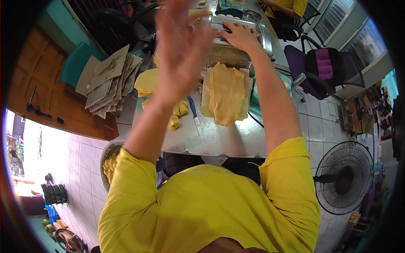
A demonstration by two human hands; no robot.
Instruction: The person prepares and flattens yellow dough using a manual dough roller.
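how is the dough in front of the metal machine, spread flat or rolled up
Spread flat: the dough lies long and broad, with uneven edges showing and no coil. Any fold underneath cannot be told.

Yellow dough sheets (228, 95), stacked, silver machine (265, 40) beyond

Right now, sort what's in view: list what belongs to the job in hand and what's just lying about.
Likely part of the job:
metal machine under the right hand
stacked dough sheets
yellow dough pieces
blue-handled knife, probably

Seemingly just lying about:
fan
purple-and-black chair
pile of stained flat sheets
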